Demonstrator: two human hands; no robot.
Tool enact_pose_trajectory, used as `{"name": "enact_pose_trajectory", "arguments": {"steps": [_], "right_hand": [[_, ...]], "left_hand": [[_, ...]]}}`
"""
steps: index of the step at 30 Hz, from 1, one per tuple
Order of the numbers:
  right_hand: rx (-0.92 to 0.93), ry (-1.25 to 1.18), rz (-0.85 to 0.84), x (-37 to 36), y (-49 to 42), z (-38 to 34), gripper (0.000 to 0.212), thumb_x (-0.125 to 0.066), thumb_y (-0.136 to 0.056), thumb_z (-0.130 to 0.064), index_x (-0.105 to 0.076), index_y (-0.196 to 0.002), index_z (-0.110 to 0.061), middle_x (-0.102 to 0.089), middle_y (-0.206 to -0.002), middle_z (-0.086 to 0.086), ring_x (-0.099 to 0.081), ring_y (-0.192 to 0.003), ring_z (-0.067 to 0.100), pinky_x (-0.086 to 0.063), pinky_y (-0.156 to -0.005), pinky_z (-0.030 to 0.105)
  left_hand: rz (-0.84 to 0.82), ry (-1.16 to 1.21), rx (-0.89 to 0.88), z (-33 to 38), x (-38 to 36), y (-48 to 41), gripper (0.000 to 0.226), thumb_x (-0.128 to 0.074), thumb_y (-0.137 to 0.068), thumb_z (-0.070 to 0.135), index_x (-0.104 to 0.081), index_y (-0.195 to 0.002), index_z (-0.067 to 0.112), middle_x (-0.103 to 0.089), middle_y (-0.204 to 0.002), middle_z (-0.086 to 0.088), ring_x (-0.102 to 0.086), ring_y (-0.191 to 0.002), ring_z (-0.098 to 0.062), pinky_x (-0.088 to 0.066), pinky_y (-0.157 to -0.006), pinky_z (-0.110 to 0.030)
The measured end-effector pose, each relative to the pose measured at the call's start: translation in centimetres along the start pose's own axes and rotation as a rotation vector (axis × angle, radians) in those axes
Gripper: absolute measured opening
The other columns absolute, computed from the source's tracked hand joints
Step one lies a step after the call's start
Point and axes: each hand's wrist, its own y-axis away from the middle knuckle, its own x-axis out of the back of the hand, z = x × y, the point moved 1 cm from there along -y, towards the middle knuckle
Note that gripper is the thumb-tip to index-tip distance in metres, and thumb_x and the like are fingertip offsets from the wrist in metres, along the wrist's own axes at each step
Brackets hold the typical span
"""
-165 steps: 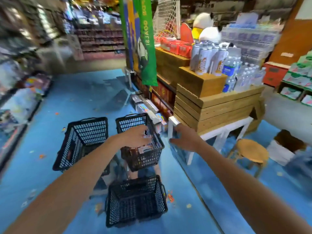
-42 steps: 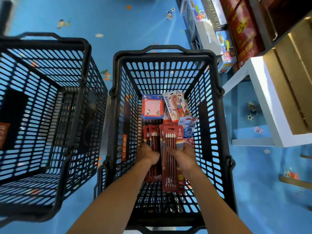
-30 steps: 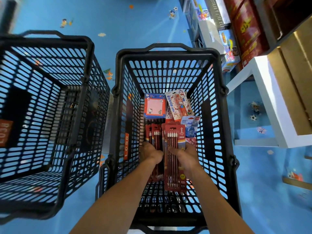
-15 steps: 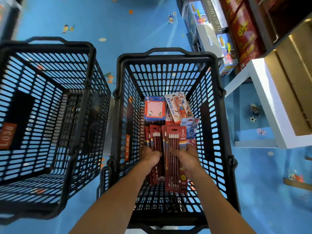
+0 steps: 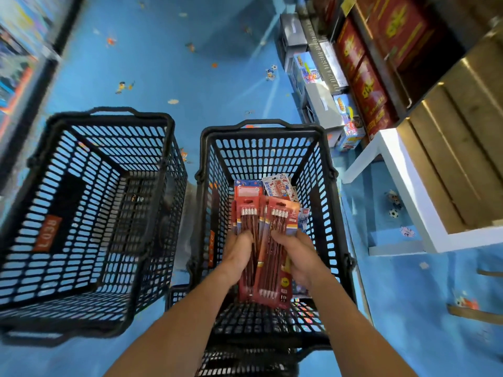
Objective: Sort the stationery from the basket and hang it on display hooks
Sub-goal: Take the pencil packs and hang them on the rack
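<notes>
Two hands work inside a black plastic basket (image 5: 261, 131) on a shop's blue floor (image 5: 190, 63). The left hand (image 5: 238, 253) grips one bundle of red pencil packs (image 5: 246, 221) and the right hand (image 5: 295, 257) grips a second bundle just beside it. The fingers (image 5: 280, 236) of both are clamped round the cards. The packs in each bundle overlap, so the exact count cannot be told. Three more stationery items lie deeper in the basket: a red-and-blue notepad pack (image 5: 247, 190), a cartoon-printed pen pack (image 5: 277, 187) and a blue packet (image 5: 303, 219), all partly hidden behind the pencils. A second basket (image 5: 109, 115) with an orange label stands just to the left, and part of a third basket (image 5: 245, 360) shows beneath the forearms. To the right, a white desk (image 5: 402, 191) carries wooden crates (image 5: 449, 159). Boxed goods (image 5: 364, 85) line the floor and low shelves beyond it.
</notes>
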Motion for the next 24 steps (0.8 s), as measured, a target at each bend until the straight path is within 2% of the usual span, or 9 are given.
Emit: {"name": "enact_pose_trajectory", "arguments": {"steps": [2,4,7,9,12,16,20,22,24], "right_hand": [[0.016,-0.014,-0.05,-0.3,1.5,-1.3,0.039,-0.075,-0.09,-0.014,-0.059,-0.126,-0.011,-0.075,-0.115,0.008,-0.074,-0.102,0.024,-0.058,-0.082,0.044],[0.024,-0.021,-0.095,-0.8,2.9,-2.3,0.042,-0.075,-0.089,-0.015,-0.059,-0.127,-0.01,-0.074,-0.118,0.011,-0.073,-0.105,0.027,-0.058,-0.089,0.049],[0.033,0.035,-0.12,-2.0,5.2,-3.3,0.045,-0.076,-0.089,-0.019,-0.057,-0.129,-0.01,-0.072,-0.122,0.014,-0.071,-0.11,0.031,-0.054,-0.098,0.056],[0.05,0.049,-0.069,-3.1,6.9,-3.8,0.042,-0.076,-0.09,-0.02,-0.057,-0.126,-0.012,-0.072,-0.12,0.013,-0.071,-0.109,0.03,-0.053,-0.098,0.057],[0.142,0.087,0.01,-5.0,9.8,-4.7,0.035,-0.074,-0.092,-0.026,-0.059,-0.123,-0.019,-0.072,-0.119,0.006,-0.069,-0.111,0.026,-0.051,-0.102,0.054],[0.232,-0.075,0.095,-7.8,14.2,-5.2,0.027,-0.064,-0.1,-0.021,-0.045,-0.119,-0.02,-0.065,-0.109,0.01,-0.068,-0.101,0.026,-0.055,-0.089,0.049],[0.377,-0.22,0.177,-10.7,18.4,-4.3,0.036,-0.062,-0.098,-0.01,-0.047,-0.125,-0.027,-0.068,-0.108,0.011,-0.072,-0.095,0.024,-0.056,-0.083,0.045],[0.428,-0.267,0.206,-11.4,21.1,-3.5,0.044,-0.063,-0.093,-0.001,-0.048,-0.127,-0.026,-0.069,-0.108,0.012,-0.072,-0.095,0.025,-0.056,-0.082,0.043],[0.486,-0.275,0.23,-11.9,24.0,-2.7,0.052,-0.065,-0.088,0.008,-0.049,-0.128,-0.021,-0.068,-0.112,0.017,-0.071,-0.098,0.03,-0.056,-0.084,0.046]], "left_hand": [[-0.032,0.026,-0.013,-1.0,0.2,-1.6,0.084,-0.049,-0.064,0.055,-0.052,-0.141,0.019,-0.062,-0.137,-0.014,-0.06,-0.122,-0.036,-0.048,-0.104,-0.058],[-0.081,0.028,-0.004,0.1,0.5,-0.3,0.085,-0.049,-0.06,0.054,-0.058,-0.134,0.014,-0.069,-0.124,-0.013,-0.065,-0.114,-0.035,-0.052,-0.099,-0.057],[-0.154,0.04,0.003,2.7,1.0,3.4,0.066,-0.048,-0.066,0.055,-0.071,-0.115,0.017,-0.076,-0.108,-0.012,-0.07,-0.104,-0.035,-0.054,-0.096,-0.055],[-0.223,0.053,0.017,2.8,1.3,3.4,0.067,-0.045,-0.077,0.066,-0.07,-0.119,0.02,-0.075,-0.114,-0.013,-0.07,-0.107,-0.034,-0.052,-0.099,-0.055],[-0.343,0.039,0.001,4.2,1.9,5.0,0.076,-0.047,-0.076,0.086,-0.073,-0.121,0.031,-0.071,-0.127,-0.01,-0.067,-0.116,-0.033,-0.049,-0.104,-0.056],[-0.65,0.019,-0.086,8.2,3.8,11.8,0.074,-0.039,-0.09,0.077,-0.071,-0.129,0.022,-0.07,-0.128,-0.019,-0.064,-0.122,-0.038,-0.046,-0.11,-0.058],[-0.755,-0.011,-0.125,9.7,5.9,15.4,0.075,-0.044,-0.089,0.077,-0.069,-0.131,0.02,-0.068,-0.131,-0.02,-0.062,-0.125,-0.039,-0.043,-0.113,-0.06],[-0.786,-0.035,-0.137,9.9,6.8,17.2,0.068,-0.04,-0.097,0.068,-0.072,-0.126,0.016,-0.071,-0.123,-0.021,-0.067,-0.115,-0.037,-0.052,-0.103,-0.054],[-0.839,-0.086,-0.133,10.3,7.3,20.0,0.066,-0.033,-0.102,0.064,-0.076,-0.114,0.015,-0.075,-0.106,-0.018,-0.072,-0.094,-0.031,-0.058,-0.083,-0.041]]}}
